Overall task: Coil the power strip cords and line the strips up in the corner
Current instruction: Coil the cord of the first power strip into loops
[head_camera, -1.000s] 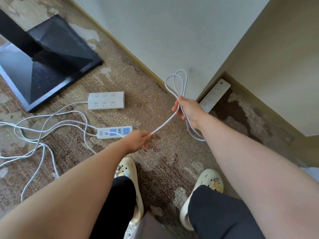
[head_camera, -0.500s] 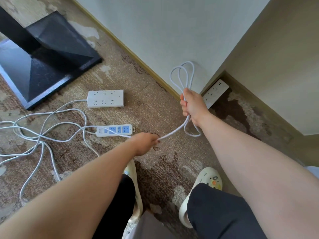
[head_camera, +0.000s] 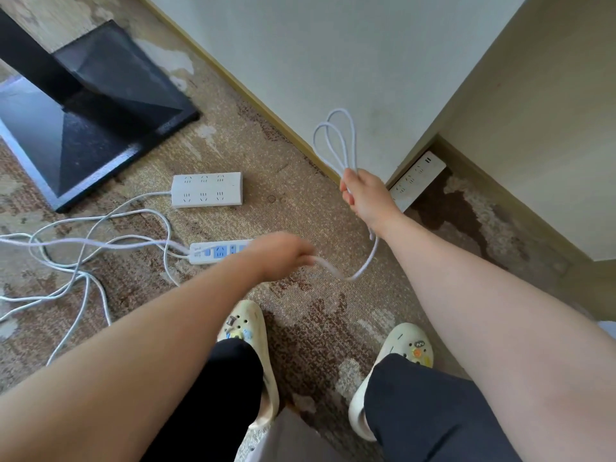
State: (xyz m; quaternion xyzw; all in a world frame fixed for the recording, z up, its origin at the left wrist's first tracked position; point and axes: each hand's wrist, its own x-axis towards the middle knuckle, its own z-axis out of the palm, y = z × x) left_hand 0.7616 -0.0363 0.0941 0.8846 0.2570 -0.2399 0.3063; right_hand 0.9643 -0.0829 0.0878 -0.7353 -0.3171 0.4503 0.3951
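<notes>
Coiling under way. Right hand (head_camera: 366, 198) grips white cord loops (head_camera: 336, 141); left hand (head_camera: 283, 255), blurred, holds the slack. One strip (head_camera: 418, 178) sits in the far-right corner. Six-outlet strip (head_camera: 206, 190), blue-socket strip (head_camera: 213, 253) and tangled cords (head_camera: 76, 261) remain on the carpet, left.

Open carpet (head_camera: 300, 208): bare between the white strip (head_camera: 206, 189) and the corner.
Corner: long strip (head_camera: 418, 179) lies along the wall.
Left floor: tangled cords (head_camera: 83, 261) and blue strip (head_camera: 216, 252).
Far left: black stand base (head_camera: 83, 128).
Near: two shoes (head_camera: 248, 331).
</notes>
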